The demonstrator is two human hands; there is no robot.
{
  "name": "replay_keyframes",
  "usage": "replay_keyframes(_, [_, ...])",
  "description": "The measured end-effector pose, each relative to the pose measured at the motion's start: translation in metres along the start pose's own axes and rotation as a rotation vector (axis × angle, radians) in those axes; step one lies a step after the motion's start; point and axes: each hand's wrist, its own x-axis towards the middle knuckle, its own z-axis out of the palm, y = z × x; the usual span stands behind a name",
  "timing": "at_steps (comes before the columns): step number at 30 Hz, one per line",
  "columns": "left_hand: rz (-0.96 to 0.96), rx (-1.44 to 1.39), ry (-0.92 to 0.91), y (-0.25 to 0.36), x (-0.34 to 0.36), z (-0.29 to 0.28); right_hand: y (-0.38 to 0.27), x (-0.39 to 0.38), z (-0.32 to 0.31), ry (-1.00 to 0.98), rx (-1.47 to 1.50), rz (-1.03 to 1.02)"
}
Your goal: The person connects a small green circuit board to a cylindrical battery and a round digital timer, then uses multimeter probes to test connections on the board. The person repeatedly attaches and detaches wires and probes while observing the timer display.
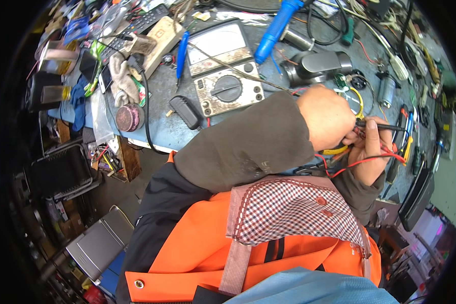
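Observation:
My left hand point(328, 115) is closed in a fist, its back toward me and most of its fingers hidden. What it grips cannot be made out. Up against it is my right hand point(374, 147), pinching a slim black test probe point(391, 126) between thumb and fingers. A red wire point(358, 162) loops below and across the right hand. Yellow curved handles point(359, 99) show above and below the left fist, their middle covered. Left of the hands lies an analog multimeter point(228, 83) with a large dark dial and a soiled white face.
A black adapter point(186, 112) and a blue pen-like tool point(182, 54) lie beside the meter. Behind are a blue cylindrical tool point(276, 33) and a grey-black device point(319, 67). Work gloves point(122, 81) and a round pink tin point(129, 118) are at left; screwdrivers point(401, 121) at right.

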Motion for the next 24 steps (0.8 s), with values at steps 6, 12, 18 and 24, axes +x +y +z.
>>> replay_keyframes(6, [-0.007,-0.060,-0.030,0.0000,-0.0039,-0.0086,0.0023,0.0015,0.0011,-0.035,-0.010,-0.032])
replay_keyframes(12, [-0.020,-0.068,-0.075,0.0002,-0.0012,-0.0089,0.0002,0.0007,0.0035,-0.024,-0.007,-0.029])
replay_keyframes(18, [-0.016,-0.103,-0.074,-0.0005,-0.0021,-0.0096,0.0015,0.0026,0.0018,-0.050,-0.001,-0.040])
replay_keyframes(24, [-0.023,-0.100,-0.079,-0.0004,-0.0012,-0.0092,0.0022,0.0026,0.0008,-0.050,0.006,-0.042])
